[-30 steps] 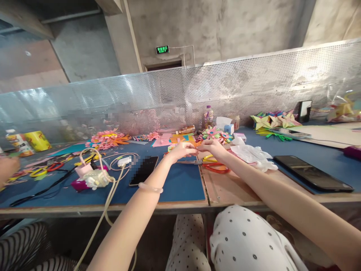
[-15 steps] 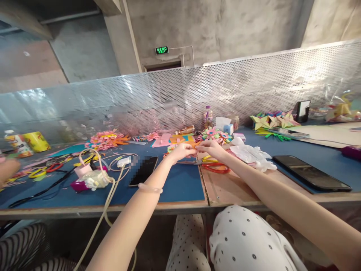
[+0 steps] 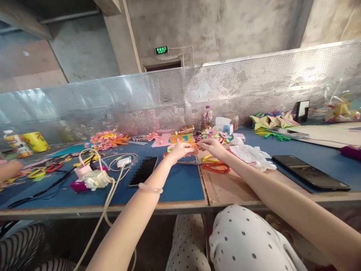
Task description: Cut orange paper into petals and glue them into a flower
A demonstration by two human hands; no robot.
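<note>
My left hand and my right hand are raised over the middle of the table, fingertips almost meeting. Between them shows a small piece of orange paper, pinched in my left fingers; my right fingertips are closed at its right edge. Its full shape is partly hidden by the hands. Just below lie orange-handled scissors, blades pointing left, with a yellow handle beside them. Behind my hands are coloured paper sheets and a bunch of paper flowers.
A phone lies by my left forearm, another phone at the right. Crumpled white tissue is right of my hands. Charging cables hang over the front edge. Another person's hand is at far left. A perforated metal screen stands behind.
My hands stay in nearly the same place, with the fingertips slightly further apart. More of the orange paper shows between them. The other person's hand at far left has shifted slightly.
</note>
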